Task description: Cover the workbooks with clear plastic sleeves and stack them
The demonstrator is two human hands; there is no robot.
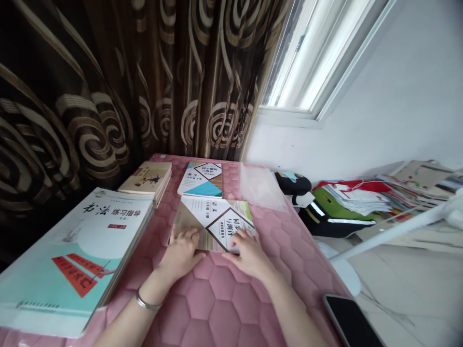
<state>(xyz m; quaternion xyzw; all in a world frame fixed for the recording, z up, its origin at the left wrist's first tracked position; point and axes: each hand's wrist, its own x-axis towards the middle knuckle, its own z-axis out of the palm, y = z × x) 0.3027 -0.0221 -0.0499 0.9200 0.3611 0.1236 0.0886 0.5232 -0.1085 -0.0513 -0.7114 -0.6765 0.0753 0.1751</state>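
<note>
on the pink quilted table (231, 308), both my hands lie flat on one workbook.

head view: my left hand (182, 254) presses the workbook (213, 222) at its near left corner, my right hand (247, 254) at its near right edge, fingers spread open, gripping nothing. it lies just beyond both hands, equally close, long axis left to right. a second workbook (202, 179) sits behind.

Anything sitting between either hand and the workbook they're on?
Nothing visible. The left hand and the right hand both rest directly on the near edge of the workbook, which lies flat on the pink quilted cover. The second workbook lies beyond it, and the big teal book is off to the left.
</note>
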